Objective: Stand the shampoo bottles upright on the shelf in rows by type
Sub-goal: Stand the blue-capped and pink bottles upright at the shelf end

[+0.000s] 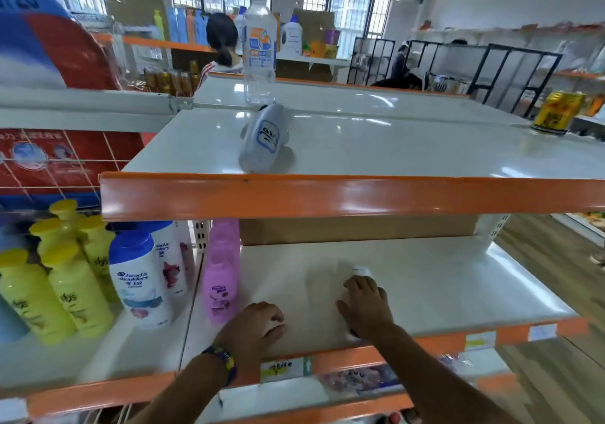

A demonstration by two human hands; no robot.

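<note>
right hand [366,305] wrapped over a white bottle [361,271] lying on the shelf [458,276], likely to stand it | left hand [262,322] curled, contents unclear; pink row [221,273] upright alongside

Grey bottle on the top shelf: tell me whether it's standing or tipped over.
Tipped over. The grey bottle lies on its side on the top shelf.
</note>
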